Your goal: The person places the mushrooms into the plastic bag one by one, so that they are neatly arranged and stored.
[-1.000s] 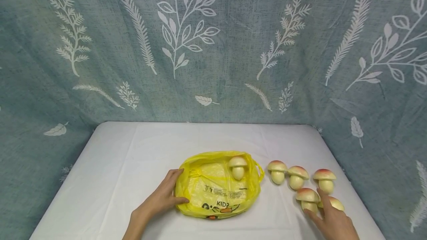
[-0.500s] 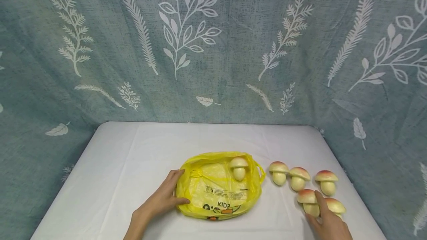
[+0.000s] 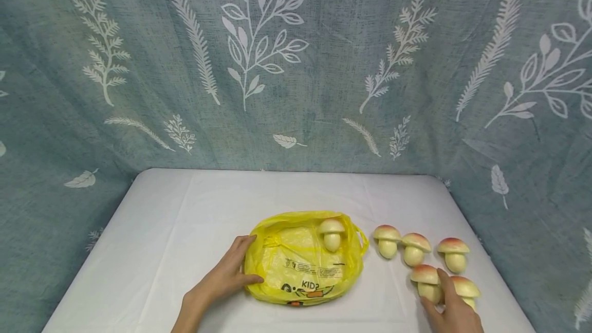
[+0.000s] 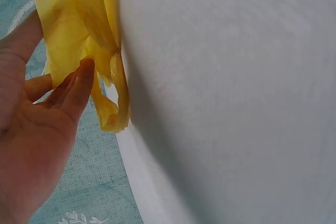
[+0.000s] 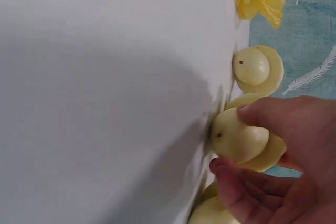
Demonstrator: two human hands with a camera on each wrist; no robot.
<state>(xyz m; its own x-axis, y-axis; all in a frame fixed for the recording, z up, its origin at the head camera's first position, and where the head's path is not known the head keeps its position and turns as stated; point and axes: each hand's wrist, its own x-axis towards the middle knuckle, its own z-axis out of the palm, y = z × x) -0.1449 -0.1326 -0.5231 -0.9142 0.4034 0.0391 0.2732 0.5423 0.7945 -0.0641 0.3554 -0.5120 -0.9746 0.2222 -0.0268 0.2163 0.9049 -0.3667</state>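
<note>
Two hands busy: left hand pinches yellow bag edge; right hand grips toy mushroom

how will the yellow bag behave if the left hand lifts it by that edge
The bag looks like thin crinkled plastic, so it will probably go floppy and sag rather than keep its shape. The mushroom sitting at its mouth may roll or drop out if it tilts. The left hand grips only the rim, so the film will likely bunch and could slip.
</note>
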